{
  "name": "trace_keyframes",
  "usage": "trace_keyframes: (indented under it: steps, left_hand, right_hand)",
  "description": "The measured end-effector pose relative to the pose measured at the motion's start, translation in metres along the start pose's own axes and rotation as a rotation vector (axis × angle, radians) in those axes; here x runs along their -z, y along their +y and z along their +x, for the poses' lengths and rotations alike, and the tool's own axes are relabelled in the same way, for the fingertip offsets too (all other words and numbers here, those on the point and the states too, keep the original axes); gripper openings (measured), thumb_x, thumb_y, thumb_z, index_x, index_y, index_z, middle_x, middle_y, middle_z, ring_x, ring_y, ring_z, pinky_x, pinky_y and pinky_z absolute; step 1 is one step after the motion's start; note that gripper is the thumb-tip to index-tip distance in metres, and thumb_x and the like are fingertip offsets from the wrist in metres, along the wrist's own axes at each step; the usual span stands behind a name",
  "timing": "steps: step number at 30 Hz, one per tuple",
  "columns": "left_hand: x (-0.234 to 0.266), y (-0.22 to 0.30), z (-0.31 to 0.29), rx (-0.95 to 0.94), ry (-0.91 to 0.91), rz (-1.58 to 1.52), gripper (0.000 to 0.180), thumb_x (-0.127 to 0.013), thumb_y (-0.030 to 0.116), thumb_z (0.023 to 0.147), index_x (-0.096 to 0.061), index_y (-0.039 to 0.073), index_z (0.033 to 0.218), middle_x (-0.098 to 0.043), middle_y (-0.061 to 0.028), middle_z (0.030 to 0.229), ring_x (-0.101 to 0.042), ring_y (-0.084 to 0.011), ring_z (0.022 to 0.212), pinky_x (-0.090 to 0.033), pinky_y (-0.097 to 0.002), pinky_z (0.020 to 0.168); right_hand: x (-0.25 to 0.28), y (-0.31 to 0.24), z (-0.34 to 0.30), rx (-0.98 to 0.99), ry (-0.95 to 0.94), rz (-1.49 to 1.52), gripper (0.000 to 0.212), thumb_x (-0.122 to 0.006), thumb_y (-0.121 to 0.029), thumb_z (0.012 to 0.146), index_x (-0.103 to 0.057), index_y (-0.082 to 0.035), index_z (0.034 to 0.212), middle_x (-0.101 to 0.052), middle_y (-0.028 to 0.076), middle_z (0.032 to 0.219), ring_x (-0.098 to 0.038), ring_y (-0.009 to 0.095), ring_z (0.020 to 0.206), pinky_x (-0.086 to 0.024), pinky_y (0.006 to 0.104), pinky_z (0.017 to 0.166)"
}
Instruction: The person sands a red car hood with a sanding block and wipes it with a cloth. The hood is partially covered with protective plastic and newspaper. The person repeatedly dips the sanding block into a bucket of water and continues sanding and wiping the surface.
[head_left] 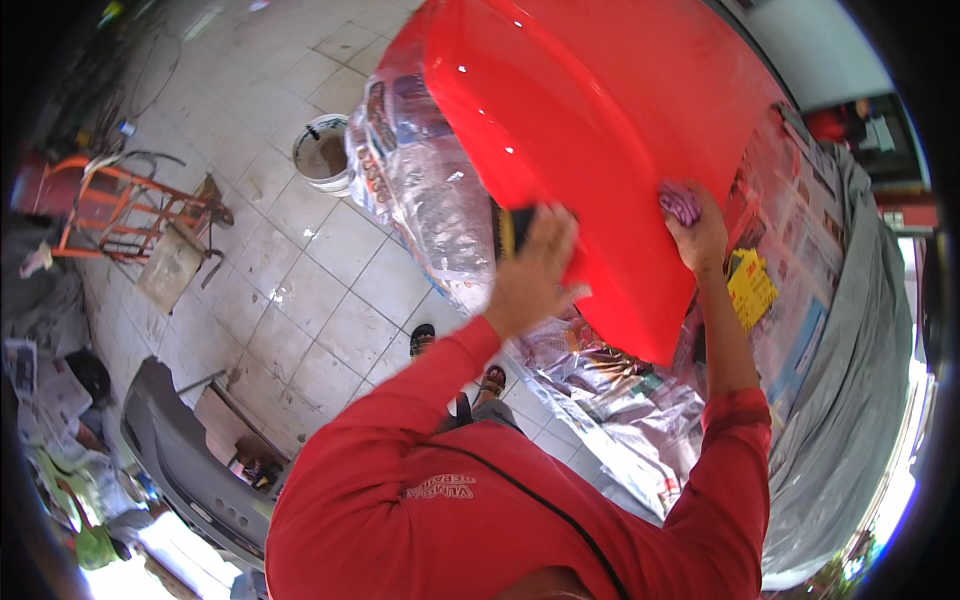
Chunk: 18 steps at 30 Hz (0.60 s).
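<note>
A glossy red car panel (600,170), rounded like a hood, lies in front of me. My left hand (535,270) is over its left edge, fingers stretched and thumb spread, slightly blurred. Beside those fingers shows a dark piece with a yellow edge (515,230); I cannot tell whether the hand touches it. My right hand (702,238) is at the panel's right side, closed on a crumpled purple cloth (680,203).
Plastic sheeting (425,160) and newspaper (790,200) cover areas around the panel. A yellow sheet (750,290) lies on the right, near a grey cover (850,400). Leftward are a white bucket (325,175), an orange metal frame (100,215) and a grey bumper (170,450).
</note>
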<state>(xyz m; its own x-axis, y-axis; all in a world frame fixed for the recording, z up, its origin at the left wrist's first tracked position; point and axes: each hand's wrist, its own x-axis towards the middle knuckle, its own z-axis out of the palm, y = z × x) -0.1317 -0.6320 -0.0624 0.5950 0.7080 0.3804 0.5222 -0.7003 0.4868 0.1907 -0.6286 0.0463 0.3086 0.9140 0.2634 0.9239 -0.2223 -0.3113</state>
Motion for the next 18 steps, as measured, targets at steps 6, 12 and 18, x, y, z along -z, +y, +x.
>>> trace_keyframes:
  steps: [6,12,18]
  left_hand:
    - [0.032,-0.12,0.092,0.379,0.341,-0.1,0.096,-0.053,0.061,0.106,-0.031,-0.012,0.163,-0.027,-0.0341,0.172,-0.022,-0.05,0.161,-0.026,-0.0461,0.132]
    - [-0.023,0.089,-0.023,-0.154,0.027,-0.127,0.094,-0.066,0.052,0.101,-0.03,-0.003,0.167,-0.027,-0.0303,0.173,-0.02,-0.0471,0.164,-0.024,-0.0529,0.131]
    - [0.039,-0.02,-0.025,-0.564,-0.283,0.1,0.085,-0.067,0.048,0.1,-0.037,0.004,0.167,-0.036,-0.0218,0.172,-0.031,-0.0366,0.162,-0.037,-0.0458,0.127]
  right_hand:
    - [-0.003,-0.006,0.003,0.094,0.018,0.004,0.064,-0.083,-0.034,0.083,-0.065,-0.013,0.141,-0.069,0.014,0.138,-0.065,0.035,0.13,-0.052,0.0446,0.111]
    - [-0.016,0.034,0.002,0.208,0.062,-0.077,0.061,-0.08,-0.038,0.084,-0.067,-0.014,0.139,-0.071,0.015,0.135,-0.067,0.036,0.127,-0.055,0.0477,0.107]
    - [0.059,-0.035,-0.031,0.216,-0.146,-0.138,0.047,-0.078,-0.034,0.081,-0.072,-0.006,0.119,-0.075,0.022,0.115,-0.073,0.041,0.111,-0.059,0.0529,0.094]
